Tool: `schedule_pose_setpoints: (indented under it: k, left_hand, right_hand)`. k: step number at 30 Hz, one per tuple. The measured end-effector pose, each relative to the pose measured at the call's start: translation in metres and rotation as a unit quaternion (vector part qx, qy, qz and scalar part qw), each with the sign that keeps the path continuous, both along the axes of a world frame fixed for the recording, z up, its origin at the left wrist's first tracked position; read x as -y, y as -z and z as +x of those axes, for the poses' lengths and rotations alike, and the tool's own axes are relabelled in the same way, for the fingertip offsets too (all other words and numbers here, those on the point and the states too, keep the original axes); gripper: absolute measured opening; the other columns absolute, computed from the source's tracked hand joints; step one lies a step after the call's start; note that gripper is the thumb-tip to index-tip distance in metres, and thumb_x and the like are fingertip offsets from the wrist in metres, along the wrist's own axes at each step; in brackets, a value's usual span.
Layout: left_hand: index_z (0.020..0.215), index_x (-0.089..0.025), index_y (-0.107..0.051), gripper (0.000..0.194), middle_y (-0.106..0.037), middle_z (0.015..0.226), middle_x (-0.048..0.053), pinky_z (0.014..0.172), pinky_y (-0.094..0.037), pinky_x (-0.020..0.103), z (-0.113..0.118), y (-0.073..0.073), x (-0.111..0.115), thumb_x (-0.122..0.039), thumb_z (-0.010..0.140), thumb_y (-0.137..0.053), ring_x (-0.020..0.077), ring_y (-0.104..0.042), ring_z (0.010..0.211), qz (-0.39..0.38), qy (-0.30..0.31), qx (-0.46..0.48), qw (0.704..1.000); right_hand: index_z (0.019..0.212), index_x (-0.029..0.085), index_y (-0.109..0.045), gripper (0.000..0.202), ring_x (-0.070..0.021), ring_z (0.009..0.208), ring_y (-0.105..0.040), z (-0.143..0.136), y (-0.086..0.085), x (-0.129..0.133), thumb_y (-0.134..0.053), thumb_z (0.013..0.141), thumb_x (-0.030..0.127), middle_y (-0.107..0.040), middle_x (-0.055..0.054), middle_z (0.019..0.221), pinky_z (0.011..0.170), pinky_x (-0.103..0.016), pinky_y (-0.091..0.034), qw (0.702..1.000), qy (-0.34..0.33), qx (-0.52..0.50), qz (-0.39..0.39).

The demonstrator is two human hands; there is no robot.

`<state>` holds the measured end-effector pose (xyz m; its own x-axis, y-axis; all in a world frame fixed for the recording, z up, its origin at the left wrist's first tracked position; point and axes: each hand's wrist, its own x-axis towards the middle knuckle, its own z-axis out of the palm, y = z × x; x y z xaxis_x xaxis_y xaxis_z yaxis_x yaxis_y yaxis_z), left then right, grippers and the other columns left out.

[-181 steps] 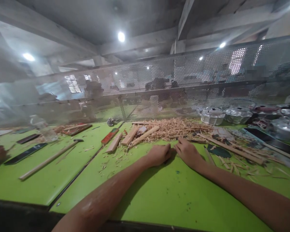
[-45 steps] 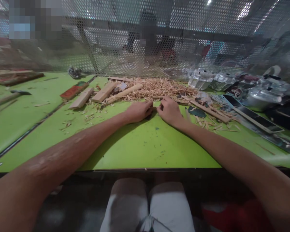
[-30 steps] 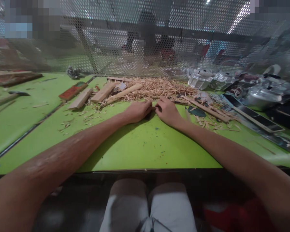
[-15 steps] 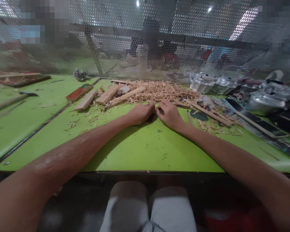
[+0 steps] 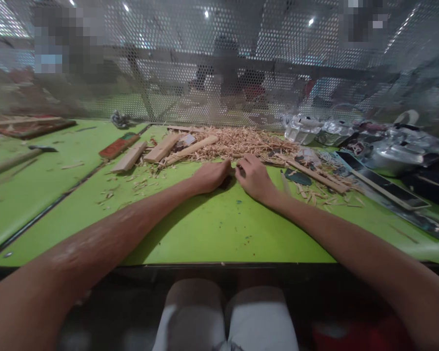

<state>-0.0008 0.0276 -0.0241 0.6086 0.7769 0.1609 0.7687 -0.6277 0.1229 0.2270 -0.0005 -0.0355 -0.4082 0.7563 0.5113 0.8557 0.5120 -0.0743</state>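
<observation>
Left hand (image 5: 212, 176) and right hand (image 5: 255, 179) curl near wood shavings (image 5: 250, 141) — can't tell whether either grip is closed.

A perforated metal screen (image 5: 237, 105) stood behind the green table (image 5: 205, 234). Silvery containers (image 5: 397, 155) sat far right; a hammer (image 5: 18, 161) lay left, a crumpled grey wad (image 5: 119, 119) near the screen.

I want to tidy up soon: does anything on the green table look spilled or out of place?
Yes: wood shavings are heaped before the perforated screen, and loose curls lie strewn beside the left forearm, away from the heap. That looks messy, though it may be ordinary waste. I see nothing clearly broken.
</observation>
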Motion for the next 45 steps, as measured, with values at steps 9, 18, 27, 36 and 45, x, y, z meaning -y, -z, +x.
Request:
schedule_pose_setpoints:
  k: [9,18,27,36,45]
  left_hand:
    - [0.141,-0.020,-0.073,0.035,-0.092,0.126,0.020,0.089,-0.052,0.039,0.005,-0.013,0.010,-0.032,0.131,-0.041,0.0338,-0.083,0.107,-0.033,-0.030,-0.009,0.999]
    - [0.143,-0.018,-0.073,0.035,-0.091,0.128,0.021,0.090,-0.052,0.039,0.003,-0.013,0.008,-0.033,0.133,-0.043,0.0338,-0.085,0.110,-0.025,-0.017,-0.018,0.999]
    - [0.140,-0.020,-0.075,0.038,-0.092,0.130,0.020,0.090,-0.053,0.040,0.003,-0.017,0.010,-0.033,0.133,-0.039,0.0337,-0.083,0.107,-0.032,-0.026,-0.024,0.999]
    - [0.136,-0.021,-0.076,0.040,-0.092,0.131,0.020,0.091,-0.055,0.039,0.004,-0.016,0.009,-0.034,0.134,-0.039,0.0334,-0.086,0.110,-0.031,-0.030,-0.018,0.999]
    - [0.145,-0.019,-0.073,0.036,-0.093,0.126,0.020,0.086,-0.052,0.037,0.005,-0.020,0.013,-0.034,0.135,-0.042,0.0325,-0.086,0.107,-0.038,-0.026,-0.027,0.999]
  right_hand:
    - [0.123,0.020,-0.092,0.030,-0.0343,0.111,-0.073,0.013,-0.002,-0.008,-0.062,0.120,0.025,-0.080,-0.020,0.131,0.098,-0.048,-0.065,0.991,0.130,-0.016,-0.036]
    - [0.139,0.013,-0.088,0.037,-0.0321,0.122,-0.073,-0.014,-0.017,0.018,-0.057,0.123,0.022,-0.079,-0.023,0.145,0.103,-0.041,-0.057,0.993,0.090,0.040,-0.065]
    - [0.125,0.013,-0.088,0.030,-0.0316,0.116,-0.072,0.000,-0.018,0.008,-0.063,0.122,0.028,-0.080,-0.022,0.136,0.097,-0.040,-0.059,0.990,0.113,0.047,-0.064]
    - [0.130,0.015,-0.088,0.030,-0.0352,0.120,-0.076,0.002,-0.018,0.005,-0.060,0.122,0.021,-0.080,-0.022,0.139,0.109,-0.050,-0.065,0.991,0.110,0.030,-0.072]
    - [0.133,0.012,-0.084,0.028,-0.0341,0.126,-0.077,-0.005,-0.011,0.009,-0.060,0.120,0.014,-0.081,-0.024,0.143,0.109,-0.047,-0.065,0.997,0.038,0.037,-0.050]
